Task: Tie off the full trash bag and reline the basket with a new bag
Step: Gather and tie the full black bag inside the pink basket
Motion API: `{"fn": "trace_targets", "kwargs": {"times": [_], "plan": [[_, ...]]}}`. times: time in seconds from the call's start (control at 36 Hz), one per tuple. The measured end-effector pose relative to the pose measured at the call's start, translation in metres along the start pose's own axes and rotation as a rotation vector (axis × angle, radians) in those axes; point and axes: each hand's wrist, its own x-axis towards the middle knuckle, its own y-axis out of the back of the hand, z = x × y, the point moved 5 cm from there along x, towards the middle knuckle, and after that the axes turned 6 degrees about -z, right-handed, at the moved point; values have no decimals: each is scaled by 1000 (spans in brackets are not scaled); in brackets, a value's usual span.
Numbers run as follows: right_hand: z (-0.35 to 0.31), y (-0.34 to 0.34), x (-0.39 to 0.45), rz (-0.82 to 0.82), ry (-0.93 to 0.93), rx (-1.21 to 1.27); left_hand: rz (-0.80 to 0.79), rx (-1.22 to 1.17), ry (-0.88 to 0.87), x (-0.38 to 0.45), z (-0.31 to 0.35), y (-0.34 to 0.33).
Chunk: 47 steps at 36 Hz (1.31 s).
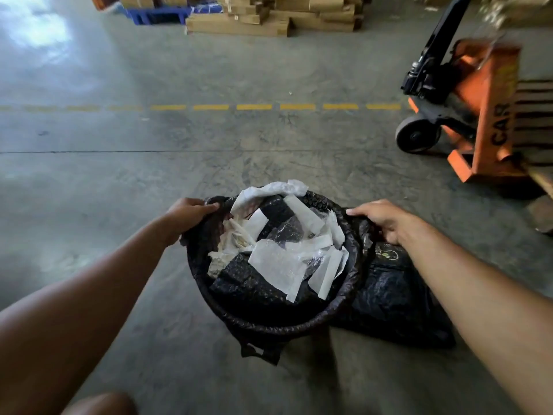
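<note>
A round black basket (269,323) stands on the concrete floor in front of me, lined with a black trash bag (199,235) that is folded over its rim. The bag is full of white paper scraps (275,265) and black plastic. My left hand (187,218) grips the bag's edge at the left rim. My right hand (381,221) grips the bag's edge at the right rim. A flat black bag (392,292) lies on the floor just right of the basket, under my right forearm.
An orange pallet jack (478,115) with a black handle stands at the right. Stacked cardboard boxes (269,16) and a blue pallet (155,15) lie at the far side. A dashed yellow line (254,107) crosses the floor.
</note>
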Motion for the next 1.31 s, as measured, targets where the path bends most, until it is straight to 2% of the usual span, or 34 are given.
{"fn": "trace_targets", "kwargs": {"times": [0.06, 0.19, 0.33, 0.47, 0.58, 0.64, 0.69, 0.75, 0.81, 0.89, 0.97, 1.03, 1.11, 1.19, 1.31], "plan": [[-8, -4, -2, 69, -1, 25, 61, -35, -37, -2, 8, -3], [-21, -20, -4, 121, 16, 135, 108, -254, -78, -13, 32, -25], [-34, -28, -10, 272, 243, 277, 193, -282, -297, -21, 47, -31], [-18, -28, -26, 241, 376, 404, 248, -408, -337, -29, 34, -28], [-8, -21, -29, 139, 399, 481, 170, -494, -297, -34, 29, -25], [-6, -20, -31, 90, 374, 477, 130, -481, -306, -36, 32, -25], [-6, -21, -31, 84, 327, 365, 123, -349, -339, -35, 37, -27], [-9, -25, -27, 118, 299, 184, 131, -131, -347, -30, 42, -30], [-17, -31, -24, 184, 317, 104, 145, -66, -340, -27, 45, -32], [-27, -44, -23, 311, 368, 134, 146, -198, -386, -30, 49, -38], [-30, -60, -31, 367, 455, 123, 119, -316, -463, -38, 47, -44], [-28, -63, -35, 360, 494, 186, 102, -458, -409, -40, 39, -38], [-21, -48, -40, 332, 471, 447, 62, -670, -286, -38, 24, -26], [-6, -30, -42, 274, 418, 561, 56, -495, -276, -44, 18, -15], [18, -10, -53, 205, 304, 218, 69, -169, -205, -58, 0, 0]]}}
